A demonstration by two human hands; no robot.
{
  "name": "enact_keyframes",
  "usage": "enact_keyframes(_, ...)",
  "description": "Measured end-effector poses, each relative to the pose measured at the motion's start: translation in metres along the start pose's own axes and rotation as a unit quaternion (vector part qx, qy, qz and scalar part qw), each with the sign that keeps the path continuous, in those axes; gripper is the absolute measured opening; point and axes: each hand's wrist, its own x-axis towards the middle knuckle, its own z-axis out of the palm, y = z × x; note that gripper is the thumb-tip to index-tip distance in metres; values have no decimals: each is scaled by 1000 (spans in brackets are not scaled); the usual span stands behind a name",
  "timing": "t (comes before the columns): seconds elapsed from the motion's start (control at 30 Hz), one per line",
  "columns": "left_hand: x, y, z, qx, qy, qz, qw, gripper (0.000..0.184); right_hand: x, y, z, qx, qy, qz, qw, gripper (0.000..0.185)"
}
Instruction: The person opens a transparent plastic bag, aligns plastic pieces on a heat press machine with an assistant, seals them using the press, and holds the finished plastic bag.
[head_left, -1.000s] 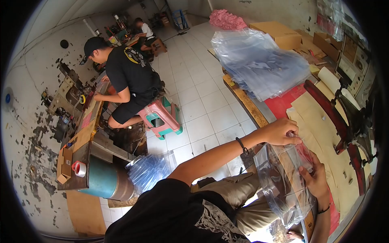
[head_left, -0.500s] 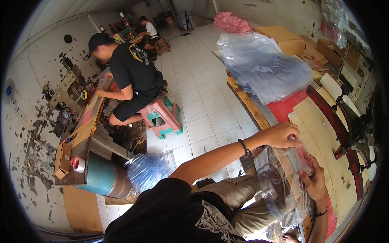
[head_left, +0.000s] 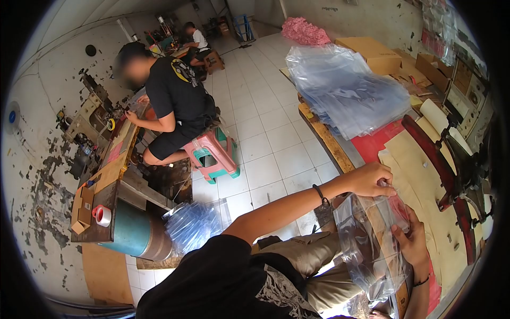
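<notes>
A clear plastic bag (head_left: 366,255) hangs over the near edge of the work table, its lower part draped in front of my lap. My left hand (head_left: 372,179) is closed, thumb and fingers pinching the bag's upper end. Lower down, my right hand (head_left: 411,236) grips the bag's right side, thumb on top and fingers partly hidden behind the film. Under both hands lie the wooden table edge and a red sheet (head_left: 433,284). Just right of them is a cream sheet (head_left: 419,186).
A dark red curved bar on a black machine (head_left: 451,175) stands at the right. Clear plastic sheets (head_left: 345,90) are piled further along the table, near a cardboard box (head_left: 369,53). A co-worker (head_left: 178,95) sits on a pink stool (head_left: 210,151). More plastic (head_left: 194,226) lies lower left.
My hands and the bag stay almost in place, with only a slight shift of the film. The seated co-worker's head and hands have moved slightly.
</notes>
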Motion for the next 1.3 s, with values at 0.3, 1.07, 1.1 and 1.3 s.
enact_keyframes(0.3, 0, -3, 0, 10, -11, -1, 1000, 44, 0, -3, 0, 6, -1, 13, 1000, 58)
enact_keyframes(1.07, 0, -4, 0, 9, -7, 6, 1000, 43, 1, 2, 1, -24, 12, -8, 1000, 61)
enact_keyframes(1.1, 0, -4, 0, 10, -7, 7, 1000, 43, 1, 2, 1, -25, 12, -11, 1000, 61)
enact_keyframes(1.3, 0, -3, 0, 8, -9, 3, 1000, 44, 1, 1, 2, -5, 11, -9, 1000, 60)
